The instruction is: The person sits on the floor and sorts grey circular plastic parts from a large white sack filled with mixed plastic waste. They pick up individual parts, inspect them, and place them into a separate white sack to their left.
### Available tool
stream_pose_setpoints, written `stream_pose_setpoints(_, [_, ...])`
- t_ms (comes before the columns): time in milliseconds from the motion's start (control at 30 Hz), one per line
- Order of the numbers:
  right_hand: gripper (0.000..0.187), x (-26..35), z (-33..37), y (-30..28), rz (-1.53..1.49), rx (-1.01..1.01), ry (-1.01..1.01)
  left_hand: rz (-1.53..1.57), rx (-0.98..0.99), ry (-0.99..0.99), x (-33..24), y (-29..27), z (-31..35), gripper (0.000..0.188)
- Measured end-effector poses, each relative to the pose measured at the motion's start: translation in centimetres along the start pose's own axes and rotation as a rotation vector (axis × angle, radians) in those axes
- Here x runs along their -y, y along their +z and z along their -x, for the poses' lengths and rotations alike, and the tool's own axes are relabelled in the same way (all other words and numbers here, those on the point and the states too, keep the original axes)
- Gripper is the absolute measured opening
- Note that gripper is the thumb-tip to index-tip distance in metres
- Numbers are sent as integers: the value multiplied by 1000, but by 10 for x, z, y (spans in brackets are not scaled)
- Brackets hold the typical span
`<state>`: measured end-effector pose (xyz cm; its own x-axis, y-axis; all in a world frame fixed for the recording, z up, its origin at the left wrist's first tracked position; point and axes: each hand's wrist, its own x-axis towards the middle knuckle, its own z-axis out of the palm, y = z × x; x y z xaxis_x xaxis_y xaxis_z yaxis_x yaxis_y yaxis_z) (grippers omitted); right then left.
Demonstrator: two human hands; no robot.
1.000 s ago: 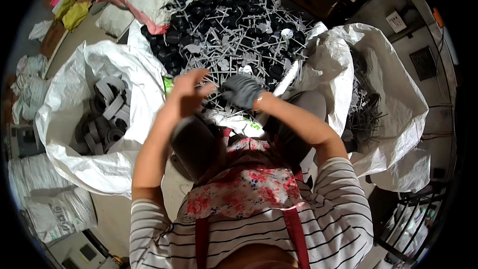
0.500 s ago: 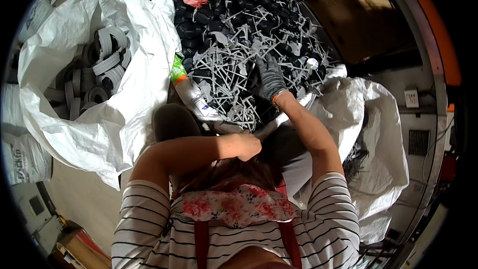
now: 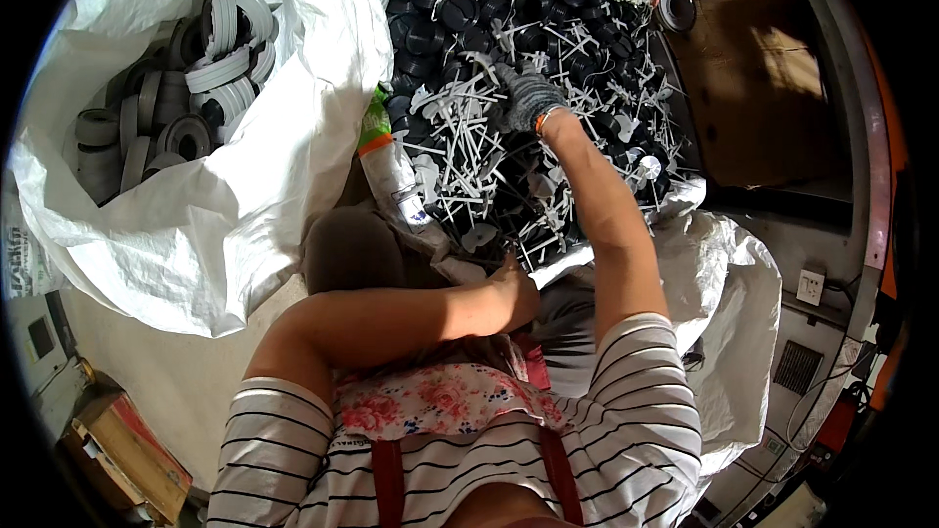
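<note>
On the left, a white sack (image 3: pixel 196 225) held grey rings (image 3: pixel 166 88). Near the lap, the bare left hand (image 3: pixel 514 288) rested curled at the pile's edge, holding nothing visible. Farther right, the gloved right hand (image 3: pixel 528 98) closed on white pegs (image 3: pixel 469 152) among black caps (image 3: pixel 440 29); sorting seemingly continued, needing a lift clear.

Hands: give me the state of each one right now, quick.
Left hand: bare, low at the near edge of the pile of white stemmed plastic pieces; grip cannot be told.
Right hand: gloved, reaching into that pile; grip cannot be told.
</note>
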<state>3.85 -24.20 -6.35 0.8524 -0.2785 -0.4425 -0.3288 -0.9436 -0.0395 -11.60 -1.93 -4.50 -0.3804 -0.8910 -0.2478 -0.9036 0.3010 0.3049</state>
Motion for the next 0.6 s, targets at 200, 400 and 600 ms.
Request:
stream_pose_setpoints(200, [101,3,28,21,86,97,3,-109,-157,-30,-10,34,-1,17])
stream_pose_setpoints(400, [69,10,4,25,-80,-74,70,169,24,-17,-13,62,-45,26])
stream_pose_setpoints(600, [51,-30,-1,42,-216,-104,2,217,0,-58,11,17,-8,24])
